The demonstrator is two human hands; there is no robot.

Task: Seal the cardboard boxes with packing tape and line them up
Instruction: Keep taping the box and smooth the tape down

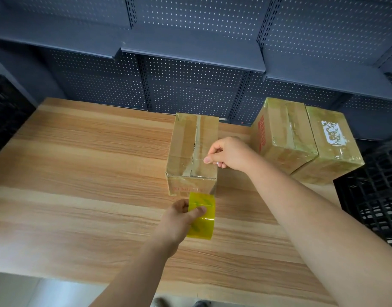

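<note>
I saw the box (pixel 191 151) on the table (pixel 80 173), its long axis and top seam running away from me. Fingers of the left hand (pixel 179 218) curled round the tape roll (pixel 201 218) just before its near end; the right hand (pixel 228 154) pinched the tape strip (pixel 217 163) above the lid.

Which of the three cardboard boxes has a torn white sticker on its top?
The rightmost box. The box beside it on its left and the middle box by the right hand show no sticker on top.
</note>
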